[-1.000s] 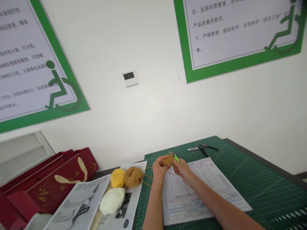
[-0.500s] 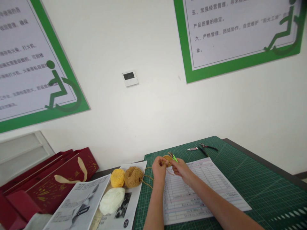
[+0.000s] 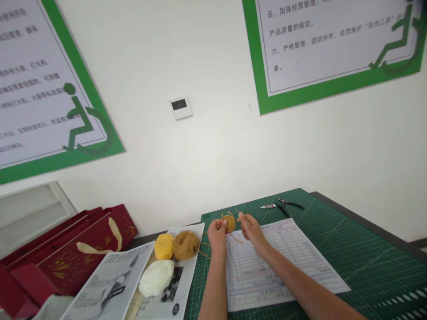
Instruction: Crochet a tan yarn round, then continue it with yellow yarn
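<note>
My left hand (image 3: 217, 230) pinches the left edge of a small round tan crochet piece (image 3: 229, 223) between thumb and fingers. Loose yarn ends stick up from its top, and a tan strand trails below it over the paper. Just to the right, my right hand (image 3: 249, 227) is closed around a crochet hook (image 3: 238, 212), whose thin tip points up and left; its handle is mostly hidden in the fingers. The hook and the crochet piece look apart. From a tan yarn ball (image 3: 186, 245), strands run toward my left hand.
A printed form (image 3: 280, 266) lies under my forearms on the green cutting mat (image 3: 333, 240). Pliers (image 3: 291, 204) and a small tube (image 3: 267, 206) lie at the back. Left are a yellow ball (image 3: 163, 246), a white ball (image 3: 156, 278), printed sheets and red gift bags (image 3: 90, 240).
My hands have moved apart. The hook has turned in my right hand, its green handle no longer showing, and the round crochet piece now shows its flat face.
</note>
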A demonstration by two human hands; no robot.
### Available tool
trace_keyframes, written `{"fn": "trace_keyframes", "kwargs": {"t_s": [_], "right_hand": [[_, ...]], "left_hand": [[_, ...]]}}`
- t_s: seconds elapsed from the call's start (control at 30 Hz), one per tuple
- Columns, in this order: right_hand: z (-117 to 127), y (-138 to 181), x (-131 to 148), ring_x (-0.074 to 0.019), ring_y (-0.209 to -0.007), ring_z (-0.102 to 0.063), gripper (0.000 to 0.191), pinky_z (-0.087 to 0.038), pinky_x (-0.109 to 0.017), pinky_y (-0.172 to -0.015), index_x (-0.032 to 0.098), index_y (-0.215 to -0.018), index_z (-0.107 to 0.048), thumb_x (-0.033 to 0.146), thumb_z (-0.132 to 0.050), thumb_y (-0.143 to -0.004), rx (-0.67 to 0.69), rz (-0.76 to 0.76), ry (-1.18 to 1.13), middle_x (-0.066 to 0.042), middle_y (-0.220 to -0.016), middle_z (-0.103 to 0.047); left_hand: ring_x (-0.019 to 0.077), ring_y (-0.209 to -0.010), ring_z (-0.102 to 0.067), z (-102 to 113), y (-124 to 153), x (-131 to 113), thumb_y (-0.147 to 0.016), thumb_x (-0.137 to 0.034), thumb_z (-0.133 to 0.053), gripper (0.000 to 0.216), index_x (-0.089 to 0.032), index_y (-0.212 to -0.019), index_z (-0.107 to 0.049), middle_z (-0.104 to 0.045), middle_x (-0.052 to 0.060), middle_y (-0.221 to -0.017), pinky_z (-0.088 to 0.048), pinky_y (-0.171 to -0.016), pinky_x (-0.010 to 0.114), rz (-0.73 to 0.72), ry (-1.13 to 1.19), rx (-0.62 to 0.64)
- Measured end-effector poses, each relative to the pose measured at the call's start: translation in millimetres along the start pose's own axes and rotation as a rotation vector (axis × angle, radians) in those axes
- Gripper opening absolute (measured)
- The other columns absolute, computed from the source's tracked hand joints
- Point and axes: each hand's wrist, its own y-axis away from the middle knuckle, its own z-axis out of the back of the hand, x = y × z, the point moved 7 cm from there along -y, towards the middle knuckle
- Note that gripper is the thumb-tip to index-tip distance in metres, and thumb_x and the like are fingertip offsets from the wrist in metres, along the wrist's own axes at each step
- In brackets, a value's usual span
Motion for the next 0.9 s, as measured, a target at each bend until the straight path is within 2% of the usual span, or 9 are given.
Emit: {"fn": "trace_keyframes", "kwargs": {"t_s": [0.07,0.17,0.23,0.43,0.63,0.9], "right_hand": [[-7.2,3.5,0.3,-0.0026,-0.032,-0.020,0.060,-0.012,-0.018,-0.035,0.018,-0.070,-0.052,0.077,-0.056,-0.064,0.086,-0.037,-0.061,0.013,-0.039,-0.028],[-24.8,16.2,-12.8,-0.0014,-0.033,-0.015,0.059,-0.008,-0.016,-0.035,0.016,-0.070,-0.054,0.074,-0.051,-0.074,0.313,-0.272,-0.141,0.013,-0.042,-0.025],[-28.9,23.7,-20.8,-0.0012,-0.033,-0.014,0.054,-0.007,-0.015,-0.035,0.015,-0.071,-0.055,0.067,-0.048,-0.081,0.367,-0.381,-0.152,0.013,-0.043,-0.025],[-23.1,25.8,-31.8,-0.0006,-0.031,-0.016,0.049,-0.008,-0.013,-0.034,0.014,-0.069,-0.054,0.055,-0.041,-0.092,0.305,-0.468,-0.104,0.012,-0.043,-0.028],[-20.3,24.4,-32.0,-0.0006,-0.029,-0.015,0.050,-0.008,-0.013,-0.033,0.014,-0.067,-0.053,0.050,-0.035,-0.096,0.261,-0.511,-0.086,0.013,-0.041,-0.025],[-20.4,20.5,-30.4,-0.0003,-0.033,-0.014,0.050,-0.007,-0.015,-0.035,0.015,-0.066,-0.053,0.061,-0.052,-0.083,0.266,-0.399,-0.101,0.013,-0.044,-0.025]], "left_hand": [[0.0151,-0.049,-0.057,1.7,-1.4,1.7,-0.062,-0.042,-0.074,0.029,-0.016,-0.064,-0.061,-0.061,0.000,-0.053,-0.045,-0.050,0.026,0.001,0.003,-0.011],[0.0147,-0.048,-0.057,2.6,-3.1,5.2,-0.061,-0.041,-0.074,0.029,-0.016,-0.065,-0.061,-0.061,0.000,-0.053,-0.044,-0.050,0.026,0.002,0.010,-0.017],[0.0142,-0.048,-0.056,2.6,-4.1,7.4,-0.062,-0.041,-0.073,0.028,-0.016,-0.066,-0.061,-0.062,0.000,-0.054,-0.045,-0.050,0.026,0.002,0.017,-0.013],[0.0133,-0.049,-0.055,1.3,-6.0,13.4,-0.064,-0.040,-0.070,0.027,-0.015,-0.068,-0.061,-0.061,0.000,-0.055,-0.044,-0.051,0.025,0.033,0.087,0.001],[0.0131,-0.051,-0.056,-2.4,-1.4,5.8,-0.062,-0.040,-0.072,0.027,-0.015,-0.066,-0.061,-0.063,0.001,-0.057,-0.044,-0.052,0.025,0.039,0.117,0.026],[0.0101,-0.046,-0.050,-7.1,4.2,-0.5,-0.059,-0.037,-0.075,0.027,-0.014,-0.062,-0.061,-0.059,-0.001,-0.051,-0.042,-0.051,0.024,0.093,0.184,0.062]]}}
